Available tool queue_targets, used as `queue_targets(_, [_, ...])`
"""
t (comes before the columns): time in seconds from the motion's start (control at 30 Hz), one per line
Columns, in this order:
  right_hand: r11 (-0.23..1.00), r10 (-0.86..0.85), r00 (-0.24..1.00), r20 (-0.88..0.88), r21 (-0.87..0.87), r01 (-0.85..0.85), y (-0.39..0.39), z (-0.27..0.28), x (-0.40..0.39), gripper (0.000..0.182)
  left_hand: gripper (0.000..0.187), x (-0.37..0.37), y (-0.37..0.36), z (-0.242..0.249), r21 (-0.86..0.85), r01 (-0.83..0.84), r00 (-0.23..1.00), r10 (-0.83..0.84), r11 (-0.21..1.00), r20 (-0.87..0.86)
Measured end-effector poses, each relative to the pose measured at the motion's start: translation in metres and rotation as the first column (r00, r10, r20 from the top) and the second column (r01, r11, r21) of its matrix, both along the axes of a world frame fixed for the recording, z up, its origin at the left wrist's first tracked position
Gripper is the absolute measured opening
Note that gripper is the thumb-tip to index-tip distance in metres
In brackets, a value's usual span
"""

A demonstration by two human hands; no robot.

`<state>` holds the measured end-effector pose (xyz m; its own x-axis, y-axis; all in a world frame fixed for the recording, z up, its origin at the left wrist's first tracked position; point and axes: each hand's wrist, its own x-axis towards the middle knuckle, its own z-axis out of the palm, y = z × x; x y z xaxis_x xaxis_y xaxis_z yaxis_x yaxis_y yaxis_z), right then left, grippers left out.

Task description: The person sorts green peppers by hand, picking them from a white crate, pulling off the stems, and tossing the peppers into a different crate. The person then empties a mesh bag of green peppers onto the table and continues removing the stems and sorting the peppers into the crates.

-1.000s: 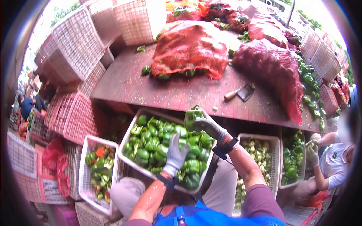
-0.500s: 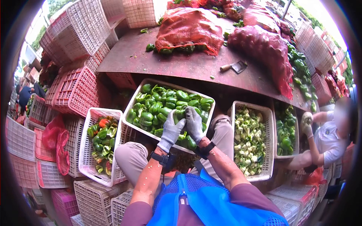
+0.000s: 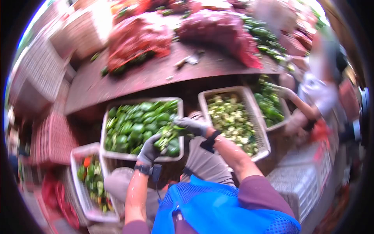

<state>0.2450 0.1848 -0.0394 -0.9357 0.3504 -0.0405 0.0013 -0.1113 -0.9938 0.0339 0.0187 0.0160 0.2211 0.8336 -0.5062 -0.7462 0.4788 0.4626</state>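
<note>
A white plastic crate (image 3: 142, 156) full of green bell peppers (image 3: 137, 130) stands in front of me. My left hand (image 3: 150, 149), in a grey glove, is curled at its front right corner around a green bell pepper (image 3: 166, 141) with pale, torn-looking parts. My right hand (image 3: 193, 126), gloved alike, is closed just past the crate's right rim. Some green shows under its fingers, but blur hides what it is. To the right, a second white crate (image 3: 260, 134) holds pale green pepper cores and trimmings (image 3: 230, 119).
At left, a white crate (image 3: 90, 216) holds mixed red and green pieces. A table (image 3: 91, 84) ahead carries red mesh sacks (image 3: 138, 41) and a wooden-handled blade (image 3: 191, 59). On the right, a co-worker (image 3: 315, 91) reaches into a crate of green peppers (image 3: 270, 109). Stacked crates (image 3: 298, 187) stand nearby.
My view has swung to the right and blurred. My hands, together over the peppers before, are now apart, the right one farther toward the crate of cores. The co-worker's arm now reaches into their crate.
</note>
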Motion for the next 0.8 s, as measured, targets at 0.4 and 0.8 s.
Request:
queue_targets(0.4, [0.245, -0.882, 0.422, -0.209, -0.969, 0.03, 0.018, 0.002, 0.108, 0.036, 0.05, 0.127, 0.109, 0.014, 0.207, 0.085, 0.942, -0.146, 0.975, 0.303])
queue_targets(0.8, [0.532, -0.754, 0.648, -0.107, -0.677, 0.508, 0.005, 0.069, 0.115, 0.029, 0.054, 0.124, 0.084, 0.0, 0.167, 0.039, 0.981, -0.069, 0.985, 0.182])
